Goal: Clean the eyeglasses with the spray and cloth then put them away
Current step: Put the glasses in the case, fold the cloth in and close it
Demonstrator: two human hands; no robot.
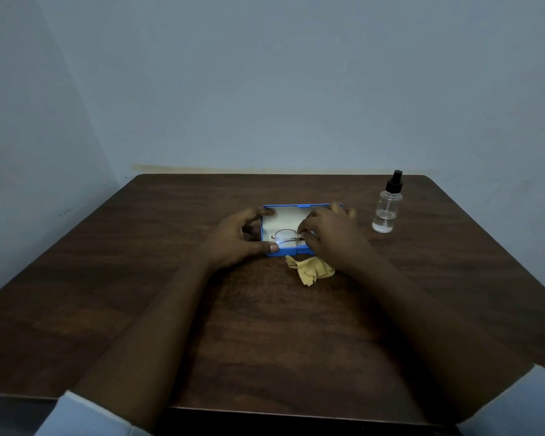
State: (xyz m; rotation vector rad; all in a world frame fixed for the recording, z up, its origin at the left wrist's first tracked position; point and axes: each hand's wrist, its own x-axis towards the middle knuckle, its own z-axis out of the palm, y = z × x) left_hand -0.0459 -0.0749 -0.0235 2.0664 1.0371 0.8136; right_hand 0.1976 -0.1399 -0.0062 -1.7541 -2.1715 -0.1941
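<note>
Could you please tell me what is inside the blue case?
Eyeglasses are inside the blue case, over pale lining. The right hand pinches them, hiding one lens; the left hand holds the case.

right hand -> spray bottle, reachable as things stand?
Probably yes. The spray bottle stands upright on the table right of the case, with nothing between it and the right hand. That hand pinches the eyeglasses, so it must let go first.

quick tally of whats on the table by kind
eyeglasses: 1
blue case: 1
yellow cloth: 1
spray bottle: 1
total: 4
</note>
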